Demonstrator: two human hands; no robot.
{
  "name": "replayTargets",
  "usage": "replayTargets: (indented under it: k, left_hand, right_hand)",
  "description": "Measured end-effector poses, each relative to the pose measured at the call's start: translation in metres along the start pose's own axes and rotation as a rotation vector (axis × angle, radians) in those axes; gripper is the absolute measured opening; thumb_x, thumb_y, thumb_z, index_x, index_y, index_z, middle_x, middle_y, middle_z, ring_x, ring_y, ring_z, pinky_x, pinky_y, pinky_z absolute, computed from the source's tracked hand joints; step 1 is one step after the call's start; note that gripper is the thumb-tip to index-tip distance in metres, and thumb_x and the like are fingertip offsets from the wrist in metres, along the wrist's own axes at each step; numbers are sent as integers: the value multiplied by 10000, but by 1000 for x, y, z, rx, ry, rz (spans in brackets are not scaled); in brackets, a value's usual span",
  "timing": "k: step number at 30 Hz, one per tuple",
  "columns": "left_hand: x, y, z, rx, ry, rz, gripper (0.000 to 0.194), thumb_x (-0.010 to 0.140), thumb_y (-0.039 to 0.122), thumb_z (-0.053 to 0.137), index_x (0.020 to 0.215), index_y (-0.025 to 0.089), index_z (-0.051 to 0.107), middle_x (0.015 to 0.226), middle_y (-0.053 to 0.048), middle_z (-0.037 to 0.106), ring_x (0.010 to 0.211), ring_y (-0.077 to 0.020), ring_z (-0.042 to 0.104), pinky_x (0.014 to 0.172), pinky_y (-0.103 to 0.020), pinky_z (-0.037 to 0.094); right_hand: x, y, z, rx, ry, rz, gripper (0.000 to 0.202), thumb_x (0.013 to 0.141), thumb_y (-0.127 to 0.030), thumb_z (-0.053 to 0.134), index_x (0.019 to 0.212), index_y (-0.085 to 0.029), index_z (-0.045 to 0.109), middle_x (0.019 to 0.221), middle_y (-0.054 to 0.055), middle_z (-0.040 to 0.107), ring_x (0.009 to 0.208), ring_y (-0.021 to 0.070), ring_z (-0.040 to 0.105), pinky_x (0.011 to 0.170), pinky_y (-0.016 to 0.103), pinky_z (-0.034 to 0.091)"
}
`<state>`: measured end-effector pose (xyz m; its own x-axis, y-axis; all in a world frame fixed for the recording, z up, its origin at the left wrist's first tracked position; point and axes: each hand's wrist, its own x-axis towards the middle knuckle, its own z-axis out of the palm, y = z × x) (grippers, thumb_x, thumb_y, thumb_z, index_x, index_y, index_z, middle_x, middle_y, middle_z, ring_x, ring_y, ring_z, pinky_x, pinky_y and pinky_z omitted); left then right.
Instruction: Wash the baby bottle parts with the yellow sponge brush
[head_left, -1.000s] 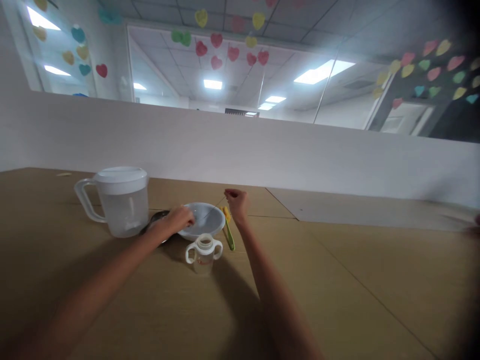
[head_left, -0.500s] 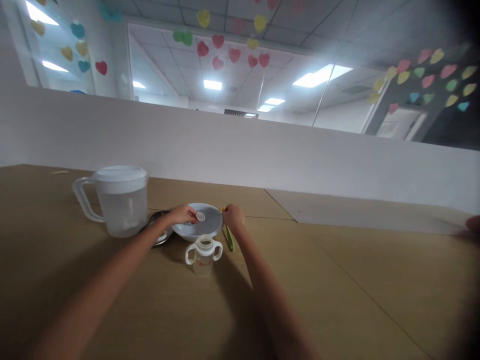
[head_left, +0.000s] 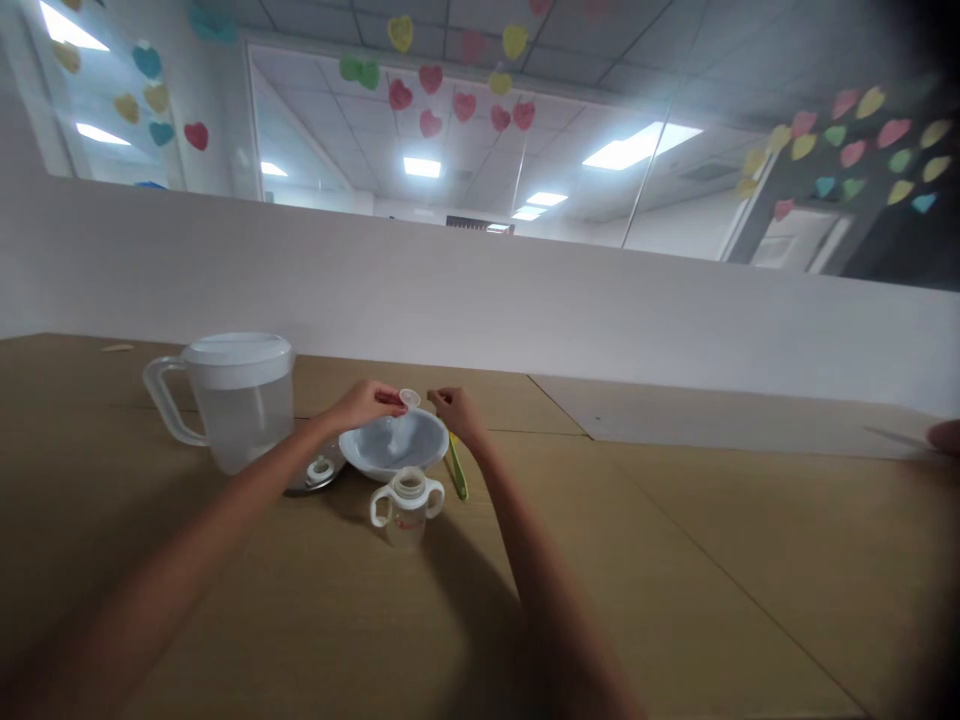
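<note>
My left hand, fingers closed, pinches a small round translucent piece, like a bottle nipple or cap, above the bowl's far side. My right hand is raised by the bowl's right rim with fingertips pinched together; whether anything is between them I cannot make out. Below both hands stands the white bowl, a pale shape blurred inside it. A green and yellow brush-like handle lies along the bowl's right side. In front, a baby bottle with two white handles stands upright, its top uncovered.
A large lidded pitcher with clear liquid stands at the left. Beside the bowl, partly behind my left forearm, lies a metal plate carrying a white ring. Someone's fingertips show at the right edge. A white wall rises behind the table.
Both hands have risen, the left bringing the round piece up from within the bowl. My right hand has moved up and slightly left, away from the green and yellow handle.
</note>
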<state>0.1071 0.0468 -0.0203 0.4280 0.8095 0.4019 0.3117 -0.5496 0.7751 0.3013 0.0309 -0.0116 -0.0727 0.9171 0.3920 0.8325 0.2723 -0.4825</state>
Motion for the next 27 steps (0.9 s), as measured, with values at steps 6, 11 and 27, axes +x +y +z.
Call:
replayTargets:
  k: [6,11,27]
  left_hand:
    - [-5,49,7,45,49,96,171,672,253,636,780,160,730,772,-31,725,723,-181,654,678,-278,496]
    - [-21,76,10,99,102,166,185,707,307,640,780,160,724,733,-7,705,730,-173,639,659,-263,491]
    - [-85,26,-8,272,278,-72,368,780,455,533,957,182,705,974,-63,721,891,-214,653,803,-314,484]
  right_hand:
    - [-19,-31,-37,367,-15,-326,327,831,-417,566,962,-142,684,713,25,662,565,99,564,511,186,400]
    - [-44,-51,-68,241,50,-414,210,754,-279,656,908,-141,694,718,28,663,643,114,570,563,202,391]
    - [-69,-75,-73,-243,-259,-340,310,743,-435,655,894,-171,715,779,68,701,688,179,625,556,242,386]
